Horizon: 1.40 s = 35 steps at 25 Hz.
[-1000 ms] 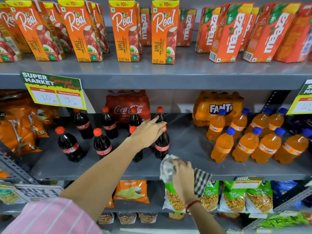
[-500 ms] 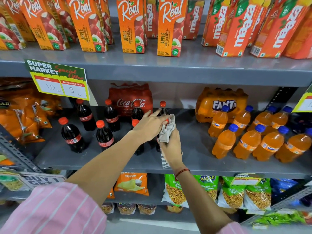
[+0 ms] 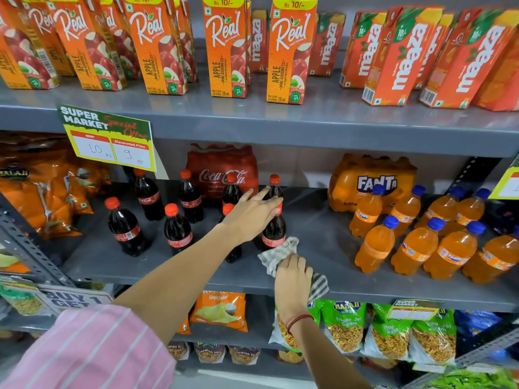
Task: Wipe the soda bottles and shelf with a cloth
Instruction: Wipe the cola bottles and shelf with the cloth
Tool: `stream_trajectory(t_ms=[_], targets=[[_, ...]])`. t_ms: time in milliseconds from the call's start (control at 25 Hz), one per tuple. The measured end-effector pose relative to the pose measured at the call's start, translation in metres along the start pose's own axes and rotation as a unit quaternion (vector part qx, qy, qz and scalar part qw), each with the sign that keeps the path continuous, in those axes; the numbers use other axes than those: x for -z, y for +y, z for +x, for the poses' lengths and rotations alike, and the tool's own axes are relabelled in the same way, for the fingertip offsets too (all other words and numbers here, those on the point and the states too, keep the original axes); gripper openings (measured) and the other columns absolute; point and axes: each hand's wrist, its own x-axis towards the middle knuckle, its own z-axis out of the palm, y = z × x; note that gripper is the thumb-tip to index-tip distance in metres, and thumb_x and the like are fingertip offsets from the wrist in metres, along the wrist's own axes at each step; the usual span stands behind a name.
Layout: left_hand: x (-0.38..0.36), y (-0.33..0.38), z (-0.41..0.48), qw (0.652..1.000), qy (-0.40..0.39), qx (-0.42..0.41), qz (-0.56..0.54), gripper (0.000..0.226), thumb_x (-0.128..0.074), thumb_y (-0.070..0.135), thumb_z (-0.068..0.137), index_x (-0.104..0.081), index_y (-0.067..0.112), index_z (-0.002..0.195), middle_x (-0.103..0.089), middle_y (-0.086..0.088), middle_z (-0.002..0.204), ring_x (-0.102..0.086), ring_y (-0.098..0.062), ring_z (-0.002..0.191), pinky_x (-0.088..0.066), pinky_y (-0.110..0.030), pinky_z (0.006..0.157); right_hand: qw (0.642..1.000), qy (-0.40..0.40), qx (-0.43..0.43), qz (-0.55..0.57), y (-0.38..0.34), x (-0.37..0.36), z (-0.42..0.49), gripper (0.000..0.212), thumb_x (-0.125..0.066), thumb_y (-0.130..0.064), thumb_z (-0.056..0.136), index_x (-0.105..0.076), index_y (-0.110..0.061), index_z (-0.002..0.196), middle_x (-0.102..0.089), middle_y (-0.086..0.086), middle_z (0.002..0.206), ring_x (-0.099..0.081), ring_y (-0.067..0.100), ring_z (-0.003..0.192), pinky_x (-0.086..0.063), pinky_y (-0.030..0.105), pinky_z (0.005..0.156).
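Dropping from the cap half a second ago to the base now, cloth (image 3: 282, 254) sits at frame centre, bunched against the lower label of the front cola bottle (image 3: 273, 230). Rode the bottle top to bottom, by the look of it; suggests this bottle is nearly wiped, with the other colas, the orange sodas and the shelf (image 3: 323, 242) itself yet to come.

Right hand (image 3: 292, 276), just below centre: grip closed in a fist around the cloth, fingers curled under, a striped tail hanging out past the wrist over the shelf's front lip. Upper bunch of the cloth touching the bottle's label; cannot tell whether it also touches the shelf surface.

Left hand (image 3: 252, 213), just above and left of centre: resting over the same bottle's neck and shoulder, cap hidden beneath. Fingers loosely spread and draped rather than clamped, steadying more than gripping. Arm crossing in from lower left, hiding part of another cola behind it.

Bottle upright on the middle shelf, at the right edge of the cola cluster, a bare strip of shelf between it and the orange bottles (image 3: 415, 237) at right.
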Motion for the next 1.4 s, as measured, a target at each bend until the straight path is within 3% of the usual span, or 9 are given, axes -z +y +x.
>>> stream_trajectory(t_ms=[80, 160, 280, 400, 600, 800, 1000, 1120, 1400], targets=[[0.002, 0.001, 0.0, 1.0, -0.007, -0.002, 0.002, 0.042, -0.027, 0.025, 0.103, -0.032, 0.016, 0.143, -0.044, -0.001, 0.147, -0.013, -0.018, 0.147, -0.011, -0.044, 0.119, 0.996, -0.028, 0.006, -0.081, 0.002, 0.018, -0.004, 0.031, -0.042, -0.002, 0.074, -0.07, -0.013, 0.083, -0.068, 0.005, 0.083, -0.059, 0.024, 0.083, -0.047, 0.034, 0.07], [0.007, 0.001, 0.0, 0.999, -0.024, -0.014, 0.033, 0.043, -0.026, 0.029, 0.103, -0.03, 0.017, 0.144, -0.039, -0.001, 0.15, -0.013, -0.018, 0.147, -0.011, -0.046, 0.118, 0.997, -0.041, 0.031, -0.058, 0.006, 0.026, -0.003, 0.026, -0.045, -0.004, 0.084, -0.062, -0.013, 0.101, -0.064, 0.008, 0.108, -0.053, 0.029, 0.107, -0.042, 0.037, 0.087], [0.037, -0.009, -0.001, 0.998, -0.017, -0.041, 0.05, 0.048, -0.028, 0.038, 0.101, -0.027, 0.021, 0.145, -0.032, -0.002, 0.154, -0.021, -0.019, 0.145, -0.016, -0.046, 0.118, 0.975, -0.078, 0.095, 0.186, 0.017, 0.034, -0.016, 0.011, -0.047, -0.01, 0.083, -0.055, -0.013, 0.09, -0.066, 0.015, 0.1, -0.058, 0.034, 0.099, -0.041, 0.035, 0.075], [0.075, -0.038, -0.007, 0.999, 0.011, 0.01, -0.051, 0.044, -0.035, 0.038, 0.099, -0.04, 0.021, 0.139, -0.046, -0.008, 0.145, -0.04, -0.025, 0.135, -0.034, -0.041, 0.112, 0.933, -0.01, 0.158, 0.323, 0.007, 0.037, -0.03, 0.031, -0.047, -0.005, 0.078, -0.06, -0.013, 0.105, -0.064, 0.004, 0.096, -0.056, 0.021, 0.088, -0.041, 0.029, 0.072], [0.064, -0.07, -0.04, 0.994, -0.071, -0.002, 0.082, 0.049, -0.035, 0.053, 0.093, -0.051, 0.025, 0.13, -0.056, -0.004, 0.136, -0.044, -0.023, 0.132, -0.034, -0.044, 0.11, 0.926, 0.223, 0.264, 0.151, -0.043, 0.042, -0.025, 0.053, -0.04, -0.009, 0.066, -0.051, -0.014, 0.118, -0.063, 0.005, 0.113, -0.044, 0.022, 0.091, -0.034, 0.03, 0.075], [0.032, -0.062, -0.052, 0.997, -0.035, 0.064, 0.035, 0.04, -0.032, 0.034, 0.1, -0.041, 0.023, 0.138, -0.043, 0.004, 0.148, -0.026, -0.012, 0.143, -0.008, -0.042, 0.119, 0.918, 0.272, 0.278, 0.084, -0.08, 0.038, 0.002, 0.057, -0.032, 0.0, 0.071, -0.051, -0.014, 0.122, -0.045, 0.011, 0.129, -0.042, 0.026, 0.098, -0.031, 0.034, 0.074], [0.004, -0.045, -0.064, 0.979, 0.094, 0.162, -0.086, 0.037, -0.032, 0.029, 0.101, -0.046, 0.023, 0.135, -0.045, 0.003, 0.147, -0.026, -0.01, 0.143, 0.002, -0.046, 0.12, 0.91, 0.255, 0.326, 0.035, -0.083, 0.012, -0.003, 0.048, -0.057, -0.01, 0.071, -0.053, -0.014, 0.118, -0.055, 0.009, 0.127, -0.042, 0.027, 0.108, -0.048, 0.039, 0.085], [0.002, -0.043, -0.061, 0.98, 0.099, 0.151, -0.082, 0.036, -0.034, 0.027, 0.101, -0.047, 0.022, 0.134, -0.048, 0.003, 0.144, -0.029, -0.01, 0.141, 0.004, -0.048, 0.12, 0.917, 0.198, 0.346, 0.029, -0.087, 0.004, -0.012, 0.057, -0.076, -0.014, 0.059, -0.053, -0.015, 0.112, -0.055, 0.007, 0.116, -0.045, 0.026, 0.104, -0.054, 0.035, 0.079], [0.005, -0.052, -0.052, 0.987, 0.084, 0.109, -0.078, 0.035, -0.038, 0.027, 0.1, -0.05, 0.021, 0.132, -0.052, 0.003, 0.141, -0.035, -0.008, 0.139, 0.002, -0.042, 0.12, 0.936, 0.124, 0.327, -0.022, -0.129, 0.006, 0.0, 0.033, -0.08, -0.025, 0.05, -0.071, -0.025, 0.082, -0.072, -0.004, 0.081, -0.062, 0.018, 0.085, -0.05, 0.025, 0.067]])
